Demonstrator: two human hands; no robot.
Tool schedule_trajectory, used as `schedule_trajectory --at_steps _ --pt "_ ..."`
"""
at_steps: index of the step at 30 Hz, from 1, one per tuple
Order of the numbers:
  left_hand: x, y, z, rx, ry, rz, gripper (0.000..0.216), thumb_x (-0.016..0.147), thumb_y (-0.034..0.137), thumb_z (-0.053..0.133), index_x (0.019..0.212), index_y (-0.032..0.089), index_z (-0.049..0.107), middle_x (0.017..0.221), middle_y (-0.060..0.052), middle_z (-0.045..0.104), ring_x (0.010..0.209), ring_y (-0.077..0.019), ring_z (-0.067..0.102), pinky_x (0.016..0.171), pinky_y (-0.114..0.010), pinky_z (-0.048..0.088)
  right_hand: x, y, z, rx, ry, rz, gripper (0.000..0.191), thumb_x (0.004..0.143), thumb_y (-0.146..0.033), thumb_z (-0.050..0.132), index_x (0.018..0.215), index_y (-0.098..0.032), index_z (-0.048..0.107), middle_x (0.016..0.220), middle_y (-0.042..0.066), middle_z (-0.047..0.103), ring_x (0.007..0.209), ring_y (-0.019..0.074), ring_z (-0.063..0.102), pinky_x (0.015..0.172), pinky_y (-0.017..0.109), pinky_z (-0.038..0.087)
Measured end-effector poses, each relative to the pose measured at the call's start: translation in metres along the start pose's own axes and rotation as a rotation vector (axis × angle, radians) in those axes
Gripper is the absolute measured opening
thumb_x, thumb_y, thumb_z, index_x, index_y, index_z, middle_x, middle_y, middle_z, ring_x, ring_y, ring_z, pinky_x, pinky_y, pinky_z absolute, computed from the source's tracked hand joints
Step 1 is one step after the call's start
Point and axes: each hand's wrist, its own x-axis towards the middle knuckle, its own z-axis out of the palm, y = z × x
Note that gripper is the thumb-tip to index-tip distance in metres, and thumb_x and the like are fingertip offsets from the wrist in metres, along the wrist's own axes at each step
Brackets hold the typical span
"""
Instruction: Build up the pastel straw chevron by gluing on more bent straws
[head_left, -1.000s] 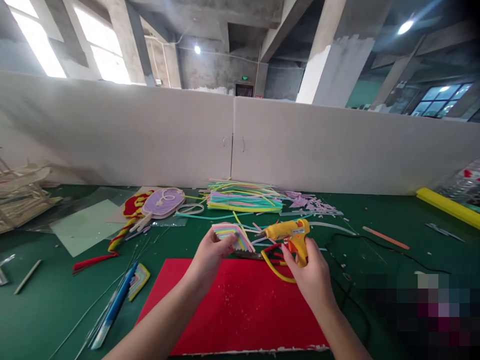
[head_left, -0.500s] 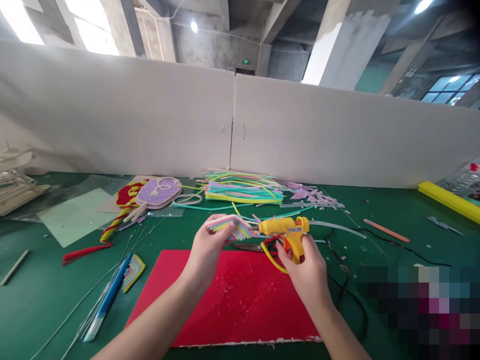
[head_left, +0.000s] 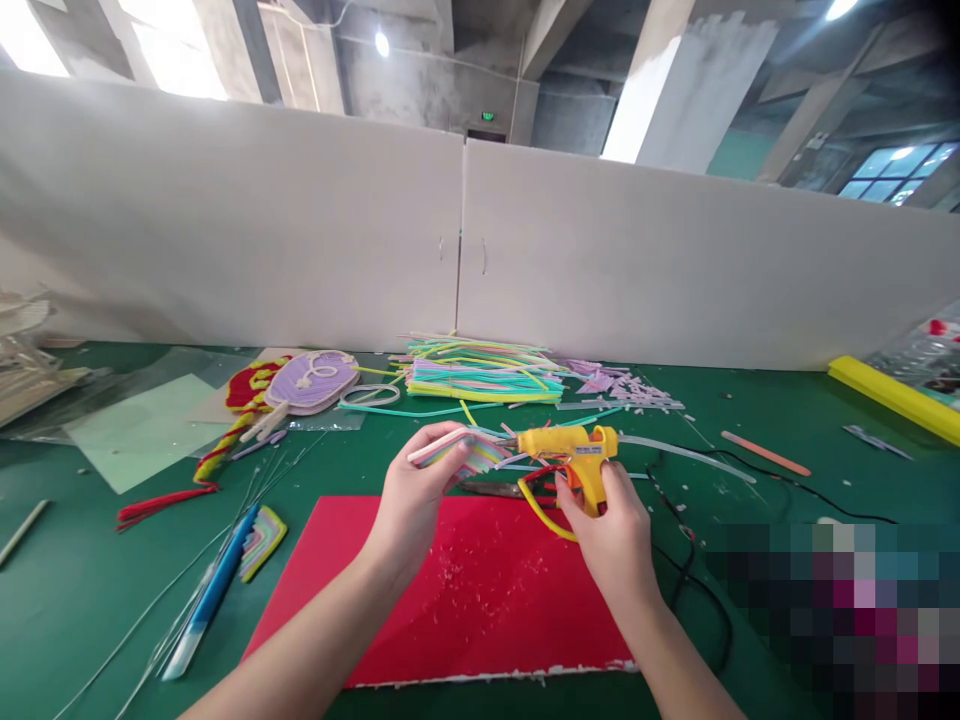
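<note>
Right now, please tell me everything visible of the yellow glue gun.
The glue gun has a yellow, plastic-looking body, a pale label and an orange trigger. Gripped in the right hand, it is roughly level, its nozzle pointing left at the striped piece; whether they touch is unclear. A pale, curved stick appears to leave its rear.

1 small piece with pastel stripes of pink, yellow and blue, bent at a corner, pinched by the left hand. 1 yellow glue gun, handle downward, gripped by the right hand. Points leftward, barrel nearly level, nozzle at the piece's right end, contact too small to make out.
</note>
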Motion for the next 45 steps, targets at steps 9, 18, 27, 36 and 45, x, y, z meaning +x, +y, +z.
schedule_trajectory --at_steps 9,18,27,36,45 --pt "-0.002 -0.0028 0.0011 -0.014 0.038 0.026 0.027 0.065 0.033 0.077 0.083 0.017 0.064 0.077 0.001 0.066 0.069 -0.0098 0.06 0.06 -0.016 0.045 0.0016 -0.0034 -0.0015 0.041 -0.01 -0.01 0.014 0.088 -0.034 0.049 0.086 -0.02 0.049 0.075 0.004 0.053 0.066 0.0168 0.058 0.056 0.028 0.052" --pt "-0.0001 -0.0043 0.0006 -0.024 0.059 0.053 0.027 0.064 0.032 0.078 0.082 0.017 0.064 0.075 0.001 0.067 0.068 -0.0102 0.061 0.061 -0.018 0.046 0.0014 -0.0037 -0.0036 0.044 -0.028 -0.016 0.012 0.09 -0.032 0.046 0.088 -0.02 0.05 0.076 0.005 0.055 0.07 0.018 0.059 0.06 0.028 0.052" --pt "-0.0011 -0.0037 0.0018 -0.048 0.061 0.053 0.027 0.064 0.031 0.078 0.082 0.016 0.064 0.075 0.001 0.066 0.067 -0.0096 0.061 0.062 -0.017 0.047 -0.0001 -0.0012 -0.0034 0.033 -0.03 -0.029 0.015 0.091 -0.032 0.045 0.09 -0.019 0.052 0.078 0.007 0.057 0.073 0.0196 0.062 0.061 0.029 0.052" --pt "-0.0012 -0.0039 0.0008 -0.038 0.068 0.062 0.028 0.064 0.031 0.078 0.083 0.016 0.064 0.076 0.0 0.066 0.067 -0.0098 0.06 0.06 -0.017 0.046 -0.0017 0.0014 -0.0024 0.028 -0.038 -0.008 0.018 0.092 -0.035 0.042 0.092 -0.02 0.053 0.083 0.009 0.06 0.078 0.0216 0.063 0.065 0.032 0.053" --pt "-0.0009 -0.0037 0.0017 -0.04 0.059 0.062 0.026 0.065 0.031 0.078 0.082 0.017 0.064 0.076 0.001 0.066 0.067 -0.0097 0.06 0.061 -0.018 0.045 -0.0018 0.0024 -0.0028 0.027 -0.038 -0.022 0.015 0.091 -0.03 0.043 0.093 -0.019 0.053 0.084 0.01 0.061 0.079 0.0222 0.063 0.065 0.032 0.053"
